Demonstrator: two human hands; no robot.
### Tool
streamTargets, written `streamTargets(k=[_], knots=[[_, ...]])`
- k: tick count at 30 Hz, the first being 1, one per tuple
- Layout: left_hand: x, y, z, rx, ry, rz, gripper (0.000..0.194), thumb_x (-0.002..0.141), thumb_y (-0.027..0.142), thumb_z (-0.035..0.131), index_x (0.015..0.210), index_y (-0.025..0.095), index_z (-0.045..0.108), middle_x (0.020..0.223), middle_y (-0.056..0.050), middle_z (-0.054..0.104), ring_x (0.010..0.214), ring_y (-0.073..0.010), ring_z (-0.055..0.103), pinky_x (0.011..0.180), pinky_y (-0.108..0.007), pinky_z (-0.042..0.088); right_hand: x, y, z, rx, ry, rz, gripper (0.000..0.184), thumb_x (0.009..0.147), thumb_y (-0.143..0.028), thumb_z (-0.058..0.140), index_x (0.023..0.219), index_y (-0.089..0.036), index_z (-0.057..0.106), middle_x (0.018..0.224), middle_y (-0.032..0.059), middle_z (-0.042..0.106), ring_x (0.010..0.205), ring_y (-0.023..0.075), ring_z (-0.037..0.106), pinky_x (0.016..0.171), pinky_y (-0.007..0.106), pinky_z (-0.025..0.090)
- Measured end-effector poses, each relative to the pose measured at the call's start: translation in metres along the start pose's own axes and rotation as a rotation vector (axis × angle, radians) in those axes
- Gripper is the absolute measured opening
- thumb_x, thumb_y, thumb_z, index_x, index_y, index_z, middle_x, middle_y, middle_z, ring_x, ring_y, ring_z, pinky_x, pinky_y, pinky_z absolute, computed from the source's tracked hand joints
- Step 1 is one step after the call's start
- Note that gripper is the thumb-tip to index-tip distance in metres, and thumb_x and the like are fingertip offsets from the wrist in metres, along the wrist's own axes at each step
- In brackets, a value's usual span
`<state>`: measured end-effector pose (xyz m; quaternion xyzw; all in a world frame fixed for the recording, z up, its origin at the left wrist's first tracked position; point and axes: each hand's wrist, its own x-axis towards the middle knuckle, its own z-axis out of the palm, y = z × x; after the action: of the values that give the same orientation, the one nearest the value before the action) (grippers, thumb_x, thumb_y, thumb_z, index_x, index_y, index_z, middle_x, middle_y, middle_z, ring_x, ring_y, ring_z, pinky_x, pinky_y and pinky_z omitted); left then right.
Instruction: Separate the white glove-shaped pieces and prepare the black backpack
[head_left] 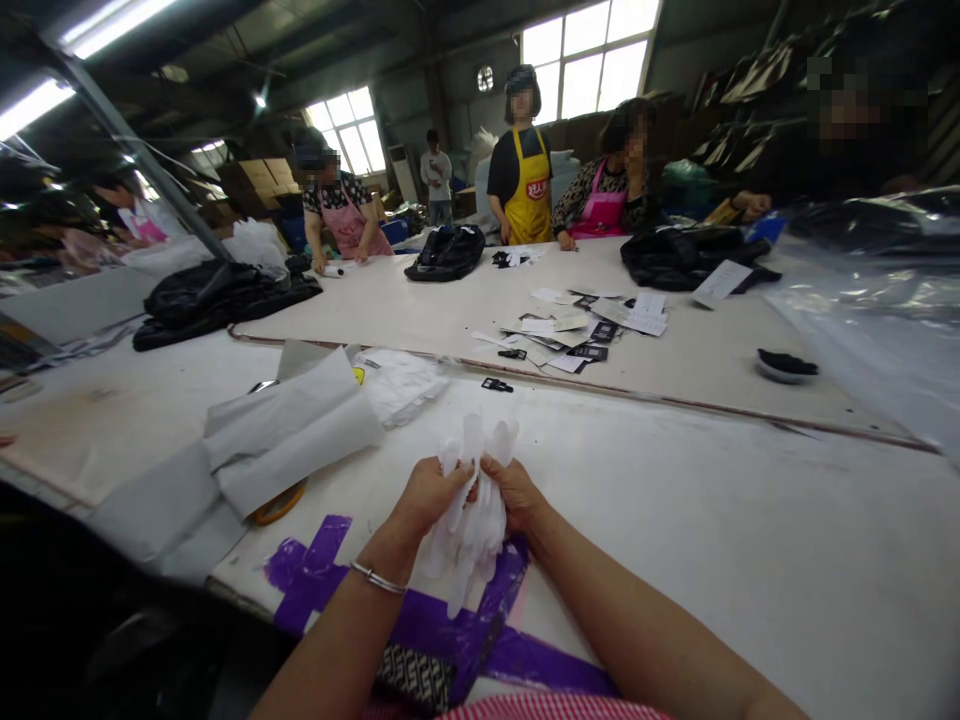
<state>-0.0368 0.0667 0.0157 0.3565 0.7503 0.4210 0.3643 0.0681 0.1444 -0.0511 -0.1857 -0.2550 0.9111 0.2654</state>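
Observation:
Between my two hands is a bunch of white, translucent strips with rounded ends (471,545), fanned out above and below my fingers. I cannot tell exactly what they are. My left hand (433,492) is closed on the bunch from the left, its thumb across the strips. From the right, my right hand (514,490) grips the same bunch, thumb pressed on top. Both hands are just over the near edge of the white table (675,520). Purple tape (420,620) runs along the table edge below them. A small black buckle (496,385) lies beyond my hands.
Crumpled grey-white paper (292,440) covers a tape roll (279,503) at left, beside a white plastic bag (401,385). Beyond the table seam lie scattered tags (562,330), black bags (446,252) and a small dish (786,368). Several people stand across the table.

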Motion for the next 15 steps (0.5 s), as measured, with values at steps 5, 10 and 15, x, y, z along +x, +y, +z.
streamTargets(k=[5, 10, 15], knots=[[-0.001, 0.006, 0.003, 0.450, 0.026, 0.092, 0.035, 0.081, 0.046, 0.062, 0.068, 0.014, 0.070, 0.064, -0.006, 0.069, 0.065, -0.0202, 0.065, 0.054, -0.025, 0.039, -0.003, 0.000, 0.003, -0.067, 0.032, -0.054, 0.050, 0.053, -0.035, 0.092, 0.091, -0.012, 0.068, 0.068, 0.0066, 0.069, 0.052, 0.0211, 0.060, 0.050, 0.033, 0.051], [0.002, -0.003, -0.001, 0.411, -0.017, 0.061, 0.032, 0.078, 0.047, 0.066, 0.067, 0.016, 0.069, 0.058, -0.005, 0.066, 0.056, -0.0193, 0.063, 0.051, -0.025, 0.039, 0.000, -0.002, 0.004, -0.044, 0.185, -0.076, 0.038, 0.054, -0.029, 0.084, 0.084, -0.011, 0.070, 0.064, 0.0075, 0.069, 0.052, 0.0247, 0.062, 0.052, 0.037, 0.053], [0.015, -0.008, -0.011, 0.117, 0.192, -0.008, 0.043, 0.080, 0.059, 0.061, 0.076, 0.017, 0.068, 0.058, -0.003, 0.063, 0.053, -0.0176, 0.058, 0.049, -0.026, 0.042, 0.002, -0.005, 0.004, -0.038, 0.233, -0.104, 0.035, 0.053, -0.027, 0.081, 0.082, -0.013, 0.070, 0.065, 0.0064, 0.070, 0.059, 0.0265, 0.065, 0.057, 0.037, 0.055]])
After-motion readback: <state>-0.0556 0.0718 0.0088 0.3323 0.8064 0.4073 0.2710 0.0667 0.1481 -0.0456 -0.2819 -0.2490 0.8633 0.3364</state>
